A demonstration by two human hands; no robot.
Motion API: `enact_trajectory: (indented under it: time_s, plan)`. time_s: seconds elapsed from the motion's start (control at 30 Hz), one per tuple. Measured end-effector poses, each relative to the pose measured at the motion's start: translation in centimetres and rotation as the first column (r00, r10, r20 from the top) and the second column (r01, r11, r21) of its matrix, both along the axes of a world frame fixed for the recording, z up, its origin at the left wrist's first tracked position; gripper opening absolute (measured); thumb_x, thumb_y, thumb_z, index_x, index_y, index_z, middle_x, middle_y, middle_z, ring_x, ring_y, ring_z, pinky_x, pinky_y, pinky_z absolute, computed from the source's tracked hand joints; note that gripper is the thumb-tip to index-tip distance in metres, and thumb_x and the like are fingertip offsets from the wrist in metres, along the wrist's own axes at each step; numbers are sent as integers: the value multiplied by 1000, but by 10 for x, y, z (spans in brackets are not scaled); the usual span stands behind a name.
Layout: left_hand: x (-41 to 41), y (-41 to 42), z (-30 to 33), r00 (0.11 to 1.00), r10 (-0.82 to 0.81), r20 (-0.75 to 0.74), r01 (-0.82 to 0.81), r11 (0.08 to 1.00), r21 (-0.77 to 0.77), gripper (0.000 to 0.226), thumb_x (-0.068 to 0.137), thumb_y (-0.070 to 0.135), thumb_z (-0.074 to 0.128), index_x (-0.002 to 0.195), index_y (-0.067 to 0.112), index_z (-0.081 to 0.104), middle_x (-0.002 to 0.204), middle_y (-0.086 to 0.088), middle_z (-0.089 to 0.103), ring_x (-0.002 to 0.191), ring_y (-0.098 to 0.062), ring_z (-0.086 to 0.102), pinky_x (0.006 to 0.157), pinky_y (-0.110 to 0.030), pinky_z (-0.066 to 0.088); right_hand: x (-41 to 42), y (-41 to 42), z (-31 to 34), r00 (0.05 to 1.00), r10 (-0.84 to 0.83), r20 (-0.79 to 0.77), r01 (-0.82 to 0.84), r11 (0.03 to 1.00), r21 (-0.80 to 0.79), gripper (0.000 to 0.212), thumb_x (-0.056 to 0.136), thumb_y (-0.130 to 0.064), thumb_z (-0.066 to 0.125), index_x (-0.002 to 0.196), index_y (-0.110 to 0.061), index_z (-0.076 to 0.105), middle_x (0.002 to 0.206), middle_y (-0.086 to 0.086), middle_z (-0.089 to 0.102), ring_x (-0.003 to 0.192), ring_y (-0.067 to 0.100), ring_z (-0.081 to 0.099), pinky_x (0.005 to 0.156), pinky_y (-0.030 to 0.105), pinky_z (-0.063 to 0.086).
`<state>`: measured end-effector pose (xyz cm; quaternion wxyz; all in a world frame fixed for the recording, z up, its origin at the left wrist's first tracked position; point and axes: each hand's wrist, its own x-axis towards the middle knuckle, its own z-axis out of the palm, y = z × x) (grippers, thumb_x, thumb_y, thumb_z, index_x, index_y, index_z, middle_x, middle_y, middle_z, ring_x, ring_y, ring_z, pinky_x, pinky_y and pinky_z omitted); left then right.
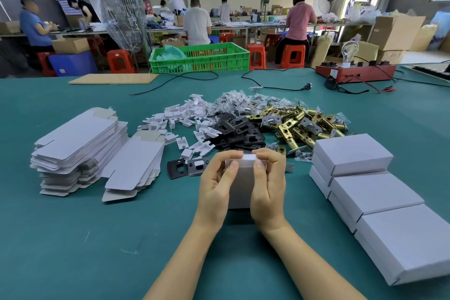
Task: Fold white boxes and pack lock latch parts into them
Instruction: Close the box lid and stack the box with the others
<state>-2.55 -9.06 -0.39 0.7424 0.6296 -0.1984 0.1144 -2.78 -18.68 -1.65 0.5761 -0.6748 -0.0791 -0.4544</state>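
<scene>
white box (pixel 239 185) upright, long axis vertical | left hand (pixel 215 187), right hand (pixel 266 190) grip it

Two bare forearms come up from the bottom edge, and no sleeve shows on either one as far down as the view reaches. The left hand (pixel 215 186) and the right hand (pixel 267 184) wear no gloves. No ring sits on any finger that shows, and behind the fingers, at the wrists, there is no watch, strap or bracelet. The fingernails are short, plain and unpainted, clearest on the two thumbs. Both forearms are slim and smooth, narrowing toward the wrists, with no marks or tape that can be made out.
</scene>
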Motion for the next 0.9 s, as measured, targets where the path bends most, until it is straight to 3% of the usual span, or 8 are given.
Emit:
enact_trajectory:
  time_s: [0.3, 0.5, 0.73, 0.9]
  plan:
    - [1, 0, -4, 997, 55, 55, -58, 997, 60, 24, 94, 23, 53, 96, 43, 67, 92, 2, 65, 79, -15, 53, 71, -19, 43, -1, -1, -1, 999, 15, -30, -15, 1000, 24, 14, 94, -21, 41, 102, -31, 46, 102, -8, 52, 92, 9, 53, 83, 20, 42]
    - [1, -1, -6, 994, 81, 79, -88, 992, 86, 15, 95, 22, 52, 99, 31, 64, 89, 14, 64, 75, -3, 50, 69, -11, 42, -1, 0, -3, 998, 10, -58, -7, 999, 43, 10, 93, -29, 40, 101, -34, 45, 103, -12, 52, 89, 12, 54, 80, 20, 42]
    - [2, 0, -5, 993, 90, 73, -97, 991, 93, 12, 97, 20, 54, 98, 26, 65, 89, 19, 65, 76, 4, 53, 72, -9, 42, 1, 0, -3, 998, 2, -61, -1, 1000, 26, 23, 94, -11, 43, 101, -34, 44, 98, -9, 52, 88, 4, 52, 81, 13, 39]
    - [3, -1, -5, 993, 84, 79, -92, 990, 105, 13, 96, 19, 52, 97, 24, 64, 88, 21, 65, 77, 6, 55, 73, -7, 41, 2, -2, -5, 994, 17, -104, -13, 999, 42, 20, 95, -15, 43, 98, -35, 44, 92, -7, 53, 82, 4, 52, 76, 13, 39]
